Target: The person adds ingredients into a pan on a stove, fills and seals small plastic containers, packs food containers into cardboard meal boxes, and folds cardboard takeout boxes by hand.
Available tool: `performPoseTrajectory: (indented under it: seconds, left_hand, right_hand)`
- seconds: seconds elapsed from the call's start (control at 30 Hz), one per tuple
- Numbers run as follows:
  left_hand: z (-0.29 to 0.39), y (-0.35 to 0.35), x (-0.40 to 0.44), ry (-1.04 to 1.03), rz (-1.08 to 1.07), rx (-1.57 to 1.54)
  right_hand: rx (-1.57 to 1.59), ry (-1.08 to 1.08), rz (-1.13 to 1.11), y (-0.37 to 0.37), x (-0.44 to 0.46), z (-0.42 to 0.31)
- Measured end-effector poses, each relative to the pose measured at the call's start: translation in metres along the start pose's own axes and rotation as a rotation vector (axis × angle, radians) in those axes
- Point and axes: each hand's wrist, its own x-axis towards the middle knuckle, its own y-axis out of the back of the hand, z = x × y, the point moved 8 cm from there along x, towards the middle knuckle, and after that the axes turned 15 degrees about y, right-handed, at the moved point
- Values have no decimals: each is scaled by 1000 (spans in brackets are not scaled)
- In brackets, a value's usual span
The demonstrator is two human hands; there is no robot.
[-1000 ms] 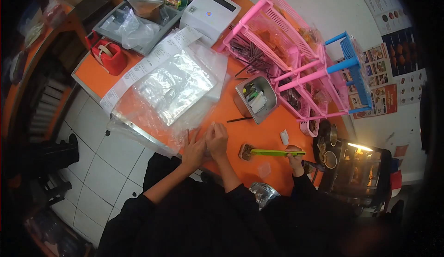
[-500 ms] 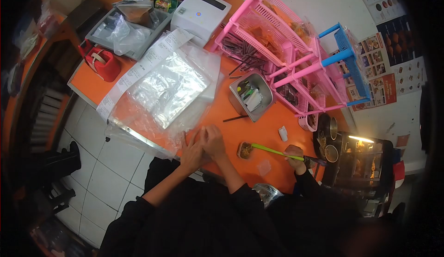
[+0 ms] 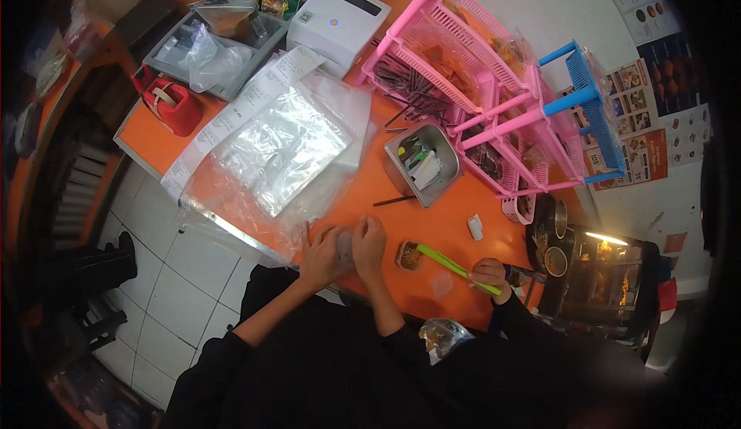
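A small, see-through, greyish thing (image 3: 344, 251) is between the person's two hands, by the near edge of the table; it looks smooth, but too much is covered to tell its full shape. The left hand (image 3: 320, 259) has its fingers bent around one side of it, knuckles up. The right hand (image 3: 369, 245) is curled against the other side, fingers pointing down, and I cannot tell if it grips. Both bare wrists come out of black sleeves. From these hands, a crinkly clear bag (image 3: 444, 339) with brown food is between four and five o'clock. At three o'clock, a little clear tub (image 3: 408, 256) of brown food sits flat, and another person's hand (image 3: 488, 273) holds green tongs (image 3: 451, 263) with the tips at the tub. At eleven o'clock lies a shiny pile of flat plastic bags (image 3: 289, 151). A metal bin (image 3: 431, 186) is at one o'clock. The table (image 3: 374, 217) is bright orange, with white floor tiles (image 3: 185, 282) at nine o'clock. Farther off stand a white boxy machine (image 3: 338, 24) at twelve, a pink plastic rack (image 3: 515, 124) at one, and a lit glass case (image 3: 602, 278) at three.
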Motion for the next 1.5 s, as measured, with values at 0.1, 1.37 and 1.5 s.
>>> performPoseTrajectory:
  seconds: [0.1, 1.37, 1.5]
  left_hand:
    - [-1, -1, 1, -6, 46, -20]
    - [7, 2, 4, -104, 3, -323]
    - [9, 3, 4, -144, 33, -223]
  right_hand:
    - [16, 80, 101, -5, 1, -1]
    - [25, 555, 130, 3, 16, -36]
    - [-32, 634, 140, 0, 16, -35]
